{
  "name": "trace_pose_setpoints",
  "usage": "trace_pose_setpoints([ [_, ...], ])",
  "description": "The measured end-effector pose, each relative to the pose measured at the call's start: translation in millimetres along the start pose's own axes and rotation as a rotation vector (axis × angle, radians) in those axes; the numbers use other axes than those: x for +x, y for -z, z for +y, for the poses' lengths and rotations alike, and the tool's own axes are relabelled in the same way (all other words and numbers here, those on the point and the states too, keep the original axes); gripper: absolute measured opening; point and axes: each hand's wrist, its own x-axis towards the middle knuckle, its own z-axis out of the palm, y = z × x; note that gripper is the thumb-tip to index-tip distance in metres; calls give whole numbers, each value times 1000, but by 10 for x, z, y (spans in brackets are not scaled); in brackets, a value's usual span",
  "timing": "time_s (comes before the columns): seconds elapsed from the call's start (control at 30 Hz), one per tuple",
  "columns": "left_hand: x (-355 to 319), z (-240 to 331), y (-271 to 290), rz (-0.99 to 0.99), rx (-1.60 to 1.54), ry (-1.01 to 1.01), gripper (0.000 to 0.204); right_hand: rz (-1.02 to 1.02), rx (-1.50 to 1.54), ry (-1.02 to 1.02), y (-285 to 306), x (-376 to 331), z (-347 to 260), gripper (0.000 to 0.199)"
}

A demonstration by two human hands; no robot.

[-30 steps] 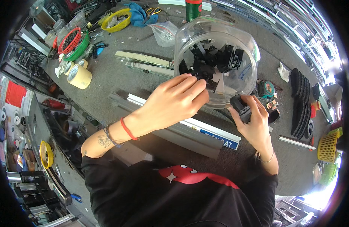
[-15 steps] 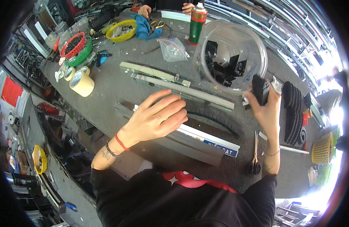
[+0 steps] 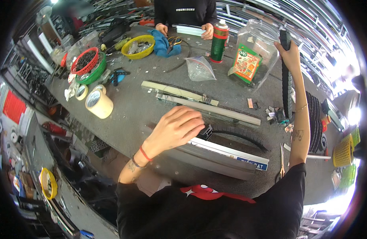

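Note:
My right hand (image 3: 290,55) is raised at the right, closed around the upper part of a long black ribbed strip (image 3: 287,85) that hangs down toward the table. Beside it stands a clear plastic jar (image 3: 267,49) with a green and orange label. My left hand (image 3: 178,125) hovers over a white profile bar (image 3: 223,149), its fingers curled together. A small black piece (image 3: 206,132) shows by those fingertips; the fingers' undersides are hidden. From near that piece a second black ribbed strip (image 3: 243,134) curves across the table.
Two pale bars (image 3: 209,106) lie ahead of my left hand. Scissors (image 3: 281,159) and more black strips (image 3: 314,119) are at the right. Tape rolls (image 3: 100,104), baskets (image 3: 88,75), a bag (image 3: 200,68) and a spray can (image 3: 219,42) stand around. Another person's hands (image 3: 207,31) are opposite.
My right hand has risen away from the table with the black strip, now hanging long. The jar, tilted with its mouth toward me before, now stands upright. My left hand stays over the bar.

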Motion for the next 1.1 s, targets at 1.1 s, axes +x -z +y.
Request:
trace_pose_setpoints([
  [1.1,-394,-457,-450,-433,-268,115,21,168,712,-294,1571,-1853,-126,60],
])
